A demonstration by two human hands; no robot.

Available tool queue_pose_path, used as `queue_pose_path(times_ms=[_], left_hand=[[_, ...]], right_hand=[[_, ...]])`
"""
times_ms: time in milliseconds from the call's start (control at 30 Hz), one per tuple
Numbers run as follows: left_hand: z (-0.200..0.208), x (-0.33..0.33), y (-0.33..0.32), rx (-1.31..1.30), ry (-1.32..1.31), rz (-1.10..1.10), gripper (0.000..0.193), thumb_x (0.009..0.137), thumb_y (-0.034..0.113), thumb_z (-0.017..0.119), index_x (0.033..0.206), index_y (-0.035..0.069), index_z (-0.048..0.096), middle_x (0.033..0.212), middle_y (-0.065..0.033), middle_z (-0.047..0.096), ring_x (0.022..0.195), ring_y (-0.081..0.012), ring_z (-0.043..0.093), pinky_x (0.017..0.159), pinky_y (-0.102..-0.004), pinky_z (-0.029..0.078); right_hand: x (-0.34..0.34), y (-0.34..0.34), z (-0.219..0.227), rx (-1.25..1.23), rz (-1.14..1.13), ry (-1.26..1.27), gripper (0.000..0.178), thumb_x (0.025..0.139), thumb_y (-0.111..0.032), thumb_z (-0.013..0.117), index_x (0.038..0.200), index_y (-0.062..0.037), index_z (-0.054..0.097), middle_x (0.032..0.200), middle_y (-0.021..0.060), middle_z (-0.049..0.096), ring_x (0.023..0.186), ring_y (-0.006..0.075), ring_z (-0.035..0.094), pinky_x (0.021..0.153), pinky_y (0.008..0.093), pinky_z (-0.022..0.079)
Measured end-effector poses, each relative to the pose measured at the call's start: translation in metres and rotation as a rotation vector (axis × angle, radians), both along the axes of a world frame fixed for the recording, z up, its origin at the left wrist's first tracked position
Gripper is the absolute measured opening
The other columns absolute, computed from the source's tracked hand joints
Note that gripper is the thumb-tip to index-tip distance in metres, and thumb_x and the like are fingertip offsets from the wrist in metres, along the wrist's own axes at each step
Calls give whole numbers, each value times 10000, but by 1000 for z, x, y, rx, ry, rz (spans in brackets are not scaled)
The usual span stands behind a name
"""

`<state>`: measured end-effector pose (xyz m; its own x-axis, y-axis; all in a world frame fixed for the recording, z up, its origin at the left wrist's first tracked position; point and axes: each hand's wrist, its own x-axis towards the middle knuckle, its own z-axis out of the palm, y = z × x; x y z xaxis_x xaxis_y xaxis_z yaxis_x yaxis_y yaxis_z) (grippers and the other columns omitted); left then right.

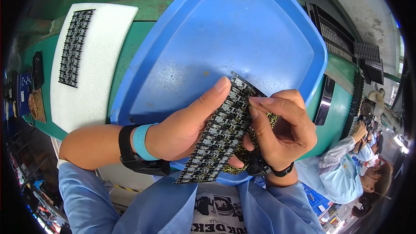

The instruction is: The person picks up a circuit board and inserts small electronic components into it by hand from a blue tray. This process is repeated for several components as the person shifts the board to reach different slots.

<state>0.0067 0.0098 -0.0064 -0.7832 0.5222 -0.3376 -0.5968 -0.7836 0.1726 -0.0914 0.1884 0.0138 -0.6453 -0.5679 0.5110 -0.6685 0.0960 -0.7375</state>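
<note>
My left hand (pixel 190 119) grips a panel of small circuit boards (pixel 214 141), black with rows of grey parts, tilted over the near part of a blue plastic tub (pixel 190 56). Its thumb lies along the panel's upper left edge, and its other fingers pass behind. At the panel's upper right edge my right hand (pixel 284 128) is closed, thumb and forefinger pinched together. Whatever sits between those fingertips is hidden. Beneath the panel, a heap of small yellow and black pieces (pixel 234 169) shows in the tub's near end.
On the left, a similar panel (pixel 76 47) lies on a white foam sheet (pixel 104 52) on the green table (pixel 141 30). Black slotted racks (pixel 333 34) stand at the far right. A dark flat piece (pixel 324 99) lies beside the tub. Another person (pixel 342 171) sits at the right.
</note>
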Motion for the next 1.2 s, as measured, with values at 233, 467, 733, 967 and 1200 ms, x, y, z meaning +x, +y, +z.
queue_pose_path(times_ms=[233, 467, 733, 967, 1200], left_hand=[[5, -2, 1, -5, -10, 15, 730, 1084, 717, 342, 1409, 102, 562, 1184, -49, 694, 1040, -150, 719, 848, -377, 660], [5, -1, 0, -42, 14, 19, 739, 1094, 704, 304, 1447, 95, 529, 1252, -76, 686, 1090, -180, 715, 898, -414, 647], [1, -1, 0, -78, 38, -36, 794, 1096, 703, 247, 1527, 77, 473, 1346, -141, 680, 1180, -248, 715, 1014, -493, 626], [6, -2, 1, -78, 5, -23, 709, 1090, 711, 316, 1378, 115, 568, 1190, -34, 693, 1027, -118, 703, 845, -338, 655], [3, -4, -2, -26, 26, 3, 816, 1089, 722, 238, 1525, 72, 468, 1365, -166, 666, 1166, -274, 718, 986, -490, 639]], right_hand=[[2, -2, -1, 21, -9, 67, 291, 720, 179, 805, 983, 66, 750, 899, 145, 787, 730, 229, 676, 633, 308, 529], [6, -4, -3, 35, -47, 112, 311, 709, 187, 805, 986, 59, 746, 884, 142, 784, 716, 240, 665, 626, 313, 520], [9, -6, 7, 145, -14, 230, 320, 735, 201, 799, 1010, 61, 714, 880, 169, 772, 773, 217, 646, 668, 289, 491], [6, -3, 5, 147, -46, 234, 315, 705, 161, 811, 985, 29, 756, 841, 111, 726, 781, 231, 612, 700, 314, 476], [6, 2, 10, 287, -99, 265, 400, 624, 46, 774, 1006, -48, 849, 866, 57, 634, 805, 251, 584, 734, 364, 495]])
